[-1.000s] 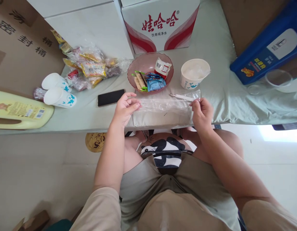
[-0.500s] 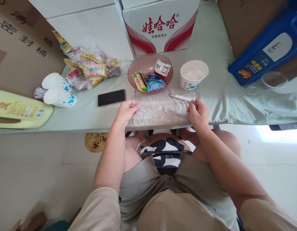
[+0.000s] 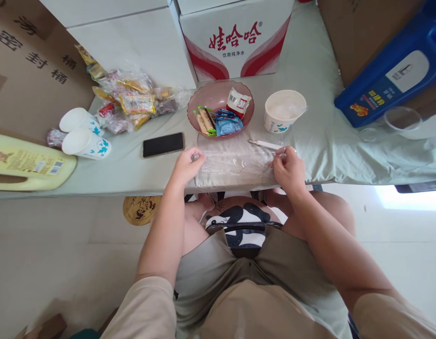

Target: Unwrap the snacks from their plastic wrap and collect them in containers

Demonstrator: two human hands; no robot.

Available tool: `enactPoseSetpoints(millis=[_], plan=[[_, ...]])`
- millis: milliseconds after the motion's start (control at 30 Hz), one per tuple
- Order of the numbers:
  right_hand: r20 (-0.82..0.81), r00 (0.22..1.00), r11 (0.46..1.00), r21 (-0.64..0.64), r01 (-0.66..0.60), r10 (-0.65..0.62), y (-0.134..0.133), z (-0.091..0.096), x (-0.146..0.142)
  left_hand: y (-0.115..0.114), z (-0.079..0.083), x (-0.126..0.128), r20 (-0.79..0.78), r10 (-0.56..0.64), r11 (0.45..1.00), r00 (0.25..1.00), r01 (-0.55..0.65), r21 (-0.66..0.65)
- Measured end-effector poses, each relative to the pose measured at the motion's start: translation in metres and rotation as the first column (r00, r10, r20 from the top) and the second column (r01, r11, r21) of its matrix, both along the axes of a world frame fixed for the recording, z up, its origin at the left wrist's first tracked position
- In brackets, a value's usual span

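A clear plastic sheet (image 3: pixel 235 164) lies stretched across the near edge of the pale green table cover (image 3: pixel 133 165). My left hand (image 3: pixel 187 165) pinches its left end, fingers closed on it. My right hand (image 3: pixel 287 168) pinches its right end in the same way. Just beyond the sheet lies a thin white stick-like tool (image 3: pixel 263 143). Behind it stand a pink bowl (image 3: pixel 203 96) holding several small snack packets and a white paper cup (image 3: pixel 284 110) with something white inside.
A black phone (image 3: pixel 163 143) lies left of the sheet. Two paper cups (image 3: pixel 84 140) lie on their sides beside a heap of wrapped snacks (image 3: pixel 133 101). A yellow jug (image 3: pixel 27 162) is far left, a blue jug (image 3: pixel 394 75) and clear tub (image 3: pixel 401 118) far right, a red-and-white carton (image 3: pixel 235 37) behind.
Both hands have drawn the plastic sheet a little closer to the table's near edge. The left hand's fingers have closed tighter on its end.
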State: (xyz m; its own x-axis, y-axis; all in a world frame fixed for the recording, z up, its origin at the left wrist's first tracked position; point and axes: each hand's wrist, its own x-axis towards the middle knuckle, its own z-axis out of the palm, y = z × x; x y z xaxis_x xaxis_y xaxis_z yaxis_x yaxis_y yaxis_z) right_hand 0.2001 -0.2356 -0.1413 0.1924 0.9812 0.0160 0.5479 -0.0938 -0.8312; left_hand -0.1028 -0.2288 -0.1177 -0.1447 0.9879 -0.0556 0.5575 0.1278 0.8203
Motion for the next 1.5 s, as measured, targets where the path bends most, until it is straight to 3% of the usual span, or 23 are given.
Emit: enactPoseSetpoints(millis=[100,233,333,467,667,833,1100,1500], plan=[[0.0,1.0,1.0,-0.002,-0.007,0.007,0.0,-0.001,0.0,-0.001,0.005,0.002,-0.016,0.014,0.995,1.0,-0.012,0.099],[-0.002,1.0,1.0,-0.005,-0.01,0.01,0.001,-0.005,0.0,-0.006,0.015,0.008,0.158,-0.076,0.987,0.984,0.052,0.154],[-0.002,1.0,1.0,-0.001,-0.012,0.012,0.002,-0.007,0.001,-0.01,0.019,0.012,0.259,-0.181,0.982,0.949,0.162,0.092],[0.002,1.0,1.0,0.008,-0.013,0.013,0.002,-0.008,0.001,-0.01,0.016,0.013,0.16,-0.275,0.955,0.948,0.289,-0.071],[0.02,1.0,0.999,0.037,-0.024,0.023,0.001,-0.008,0.001,-0.005,0.006,0.008,-0.068,-0.267,0.957,0.961,0.256,-0.139],[0.02,1.0,0.999,0.036,-0.015,0.014,0.001,-0.009,0.002,-0.005,0.004,0.007,-0.12,-0.285,0.953,0.951,0.268,-0.14],[0.024,1.0,0.999,0.031,-0.012,0.011,0.001,-0.008,0.003,0.0,-0.005,0.007,-0.202,-0.169,0.982,0.965,0.148,-0.115],[0.021,0.999,0.999,0.019,-0.029,0.028,0.0,-0.006,0.002,0.002,-0.011,-0.001,-0.212,-0.075,0.997,0.974,0.069,-0.038]])
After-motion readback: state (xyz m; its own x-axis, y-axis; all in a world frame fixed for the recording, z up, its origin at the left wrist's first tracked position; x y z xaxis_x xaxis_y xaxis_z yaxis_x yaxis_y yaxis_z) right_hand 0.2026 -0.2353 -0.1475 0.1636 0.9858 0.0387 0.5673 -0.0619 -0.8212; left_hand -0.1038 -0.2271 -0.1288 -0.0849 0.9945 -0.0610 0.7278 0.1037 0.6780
